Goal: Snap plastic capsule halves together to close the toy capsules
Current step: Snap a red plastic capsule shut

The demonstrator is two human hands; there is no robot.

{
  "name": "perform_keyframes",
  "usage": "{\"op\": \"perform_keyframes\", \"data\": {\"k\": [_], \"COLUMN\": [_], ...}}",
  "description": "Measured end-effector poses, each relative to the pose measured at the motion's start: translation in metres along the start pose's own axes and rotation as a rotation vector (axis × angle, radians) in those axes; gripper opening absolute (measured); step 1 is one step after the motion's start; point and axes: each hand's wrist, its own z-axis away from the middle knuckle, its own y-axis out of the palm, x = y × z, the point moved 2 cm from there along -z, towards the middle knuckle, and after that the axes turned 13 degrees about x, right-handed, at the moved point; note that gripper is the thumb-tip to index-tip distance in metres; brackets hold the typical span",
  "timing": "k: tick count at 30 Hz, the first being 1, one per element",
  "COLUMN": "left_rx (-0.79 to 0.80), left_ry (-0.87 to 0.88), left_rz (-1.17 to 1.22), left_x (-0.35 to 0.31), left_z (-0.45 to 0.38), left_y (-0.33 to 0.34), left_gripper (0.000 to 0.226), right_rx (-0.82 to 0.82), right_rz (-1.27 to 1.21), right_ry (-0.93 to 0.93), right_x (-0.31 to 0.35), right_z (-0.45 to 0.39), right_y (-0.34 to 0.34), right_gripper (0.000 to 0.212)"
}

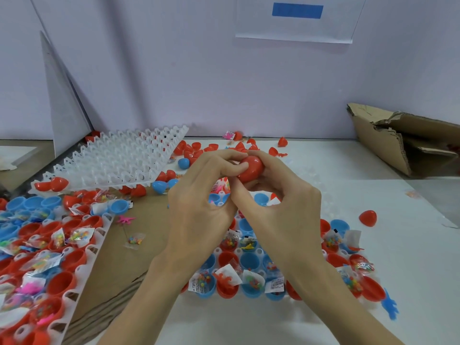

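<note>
1. Grip, state. Left hand (201, 192) and right hand (281, 195) were closed together around one red capsule (250, 168), held in the air above the desk (410, 257). Fingers of both hands curled round it; the left thumb pressed on its near side. Whether a seam was fully closed could not be told, as the fingers hid the join.

2. Risk: incomplete snap. If pressure fell off-axis, the halves could seat on one side only and spring apart. Cause: the rims were out of sight under the fingers.

3. Risk: trapped contents. The filled tray (249, 272) directly below the grip held open halves with small sachets of beads and toys standing proud of the cups. A sachet corner caught in the rim would probably stop the latch. Whether the held capsule contained one could not be seen.

4. Risk: slip. The smooth rounded shell, squeezed between fingertips, could shoot out and roll among the loose red halves (194, 148) just beyond the grip.

5. Risk: knocking neighbours. The wrists hung low over the filled tray; a downward jolt on closing could tip sachets out of the cups.

6. Risk: mixing stock. A second filled tray (49, 245) lay well to the left of the grip and an empty white tray (117, 158) beyond-left; a closed capsule set down carelessly could be lost among open ones.
</note>
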Motion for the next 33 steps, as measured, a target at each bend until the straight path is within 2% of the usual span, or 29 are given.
{"op": "perform_keyframes", "data": {"k": [6, 10, 19, 23, 27, 33], "left_rx": [0.046, 0.074, 0.107, 0.104, 0.070, 0.032], "left_ry": [-0.011, -0.018, 0.007, -0.070, -0.033, -0.076], "left_rz": [0.085, 0.170, 0.247, 0.258, 0.138, 0.035], "left_x": [-0.0005, 0.0025, 0.0028, -0.0003, -0.0042, -0.0036], "left_z": [-0.0010, -0.0014, -0.0027, -0.0017, -0.0027, -0.0042], "left_y": [0.0003, 0.0007, -0.0001, 0.0002, -0.0015, -0.0019], "left_gripper": [0.026, 0.034, 0.043, 0.050, 0.034, 0.036], "right_rx": [0.002, 0.024, 0.032, 0.029, 0.028, 0.047], "right_rz": [0.010, -0.005, 0.136, 0.151, 0.177, 0.131], "right_ry": [-0.019, -0.035, -0.105, -0.109, -0.123, -0.119], "right_x": [0.0011, 0.0018, 0.0063, 0.0069, 0.0066, 0.0020], "right_z": [-0.0004, -0.0006, -0.0005, -0.0003, 0.0000, -0.0025], "right_y": [-0.0013, -0.0029, -0.0096, -0.0098, -0.0104, -0.0044], "right_gripper": [0.027, 0.023, 0.025, 0.024, 0.026, 0.043]}}
